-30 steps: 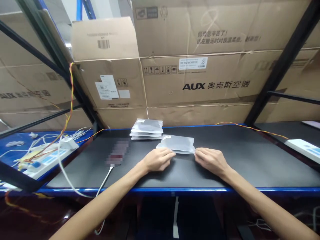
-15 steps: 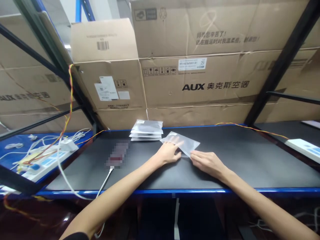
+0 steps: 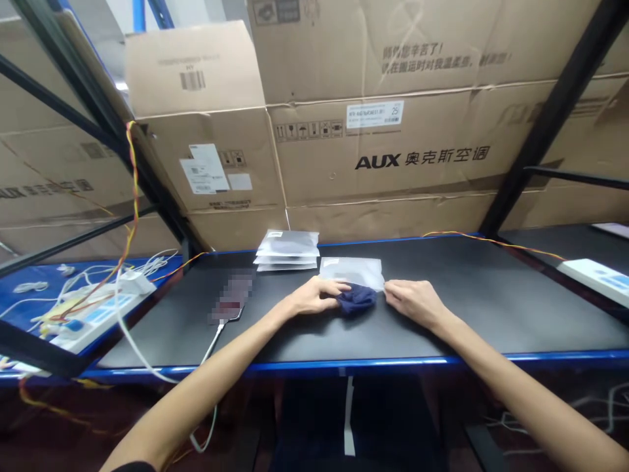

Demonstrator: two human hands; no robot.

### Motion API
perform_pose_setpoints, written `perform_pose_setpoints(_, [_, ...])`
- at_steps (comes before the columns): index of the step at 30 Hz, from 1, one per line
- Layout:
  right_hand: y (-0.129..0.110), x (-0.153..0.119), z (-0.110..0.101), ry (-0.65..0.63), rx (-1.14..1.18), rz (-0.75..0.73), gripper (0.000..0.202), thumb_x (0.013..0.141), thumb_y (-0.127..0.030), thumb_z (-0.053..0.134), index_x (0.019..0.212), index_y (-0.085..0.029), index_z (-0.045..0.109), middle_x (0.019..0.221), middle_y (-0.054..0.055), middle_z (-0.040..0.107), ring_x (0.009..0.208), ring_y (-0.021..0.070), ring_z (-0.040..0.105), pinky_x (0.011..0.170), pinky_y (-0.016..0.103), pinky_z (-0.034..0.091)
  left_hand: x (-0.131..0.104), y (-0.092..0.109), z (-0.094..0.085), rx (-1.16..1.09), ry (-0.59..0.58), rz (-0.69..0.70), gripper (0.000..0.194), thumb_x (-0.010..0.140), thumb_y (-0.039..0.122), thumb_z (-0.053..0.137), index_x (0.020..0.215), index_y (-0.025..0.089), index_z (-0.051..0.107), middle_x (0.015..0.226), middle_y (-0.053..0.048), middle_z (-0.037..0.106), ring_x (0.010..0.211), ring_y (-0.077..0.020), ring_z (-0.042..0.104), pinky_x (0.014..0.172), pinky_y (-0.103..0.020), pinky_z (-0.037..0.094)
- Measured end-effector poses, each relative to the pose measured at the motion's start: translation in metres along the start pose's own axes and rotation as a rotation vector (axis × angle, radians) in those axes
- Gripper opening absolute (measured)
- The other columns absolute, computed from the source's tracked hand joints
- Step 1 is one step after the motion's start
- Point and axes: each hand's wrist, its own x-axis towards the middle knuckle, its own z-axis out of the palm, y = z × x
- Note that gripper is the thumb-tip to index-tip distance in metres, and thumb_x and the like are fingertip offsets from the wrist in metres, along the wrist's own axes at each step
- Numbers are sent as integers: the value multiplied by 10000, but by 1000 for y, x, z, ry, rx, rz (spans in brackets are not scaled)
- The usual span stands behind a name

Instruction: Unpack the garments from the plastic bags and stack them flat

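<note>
Both forearms came in from the near edge over the blue lip of the worktop (image 3: 442, 314). Left hand (image 3: 310, 298) lay on the black mat, fingers pinched on the left side of a dark blue cloth (image 3: 357, 299). Right hand (image 3: 415, 302) sat just right of it, fingers nipping the near right corner of a frosted bag (image 3: 351, 270). Cloth was bunched at the bag's near edge, mid-worktop, between the two hands; couldn't tell whether any of it was inside the bag. Bag lay flat just beyond the cloth.

Left of the hands: a blurred-out device (image 3: 232, 298) with a white cable (image 3: 209, 344) running off the near edge. Farther left, on a blue surface, a white power strip (image 3: 93, 314) with tangled white leads.

Behind the bag, slightly left: stack of packed bags (image 3: 287, 249), near the back edge. Far right: another strip (image 3: 597, 278), with an orange wire (image 3: 491, 241) running along the back. Cardboard boxes (image 3: 417, 157) were stacked against the back.
</note>
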Motion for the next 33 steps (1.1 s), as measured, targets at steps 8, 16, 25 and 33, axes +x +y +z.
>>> perform_pose_setpoints(8, [-2, 4, 4, -3, 69, 61, 281, 942, -279, 458, 1058, -196, 700, 1126, 111, 738, 1028, 264, 694, 798, 348, 542, -15, 6, 3, -188, -30, 0, 198, 773, 258, 720, 951, 210, 793, 1222, -105, 689, 1327, -325, 508, 1115, -518, 397])
perform_pose_setpoints(16, [-8, 16, 7, -217, 215, -56, 419, 1013, -368, 376, 1339, -202, 580, 1391, 117, 594, 1282, 277, 556, 1079, 463, 435, -15, 5, 7, -173, -9, 29, 262, 749, 177, 684, 990, 199, 786, 1239, -109, 680, 1330, -319, 505, 1098, -506, 421])
perform_pose_setpoints(25, [25, 63, 28, -288, 244, 87, 421, 1017, -416, 345, 1265, -211, 618, 1365, 136, 611, 1298, 302, 532, 1078, 496, 398, -16, 7, 8, -146, 22, 31, 285, 716, 148, 684, 974, 208, 790, 1226, -103, 685, 1302, -320, 535, 1130, -529, 375])
perform_pose_setpoints(33, [37, 68, 39, -298, 261, 127, 528, 1024, -463, 265, 1418, -193, 492, 1502, 156, 466, 1417, 343, 371, 1113, 609, 318, -16, 5, 7, -86, 32, 35, 243, 734, 164, 692, 955, 204, 782, 1212, -99, 697, 1284, -313, 555, 1099, -503, 426])
